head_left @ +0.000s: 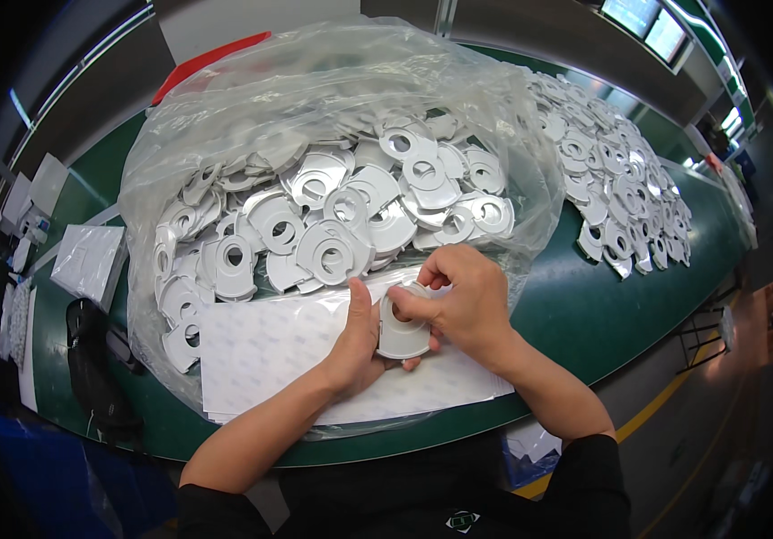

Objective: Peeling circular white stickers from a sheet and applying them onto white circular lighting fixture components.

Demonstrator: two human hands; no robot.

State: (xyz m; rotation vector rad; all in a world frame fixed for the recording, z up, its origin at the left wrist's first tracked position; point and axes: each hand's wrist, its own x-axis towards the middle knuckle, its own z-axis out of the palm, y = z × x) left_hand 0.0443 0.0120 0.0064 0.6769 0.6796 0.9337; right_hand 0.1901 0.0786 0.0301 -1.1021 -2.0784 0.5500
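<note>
A white plastic part, flat with a round hole and a wider curved end, is held between my hands above a stack of white sheets. My left hand grips it from the left side, thumb pointing up along the edge and fingers underneath. Closed over its upper end is my right hand, with the thumb pressed by the hole and the index finger bent. The fingers hide part of the hole's rim, and any small thing between them cannot be made out. The sheets carry a faint repeating print.
Just beyond the sheets, a large clear plastic bag lies open around a heap of similar white parts. Another heap sits at the right on the green table. At left are a black pouch and a wrapped white packet.
</note>
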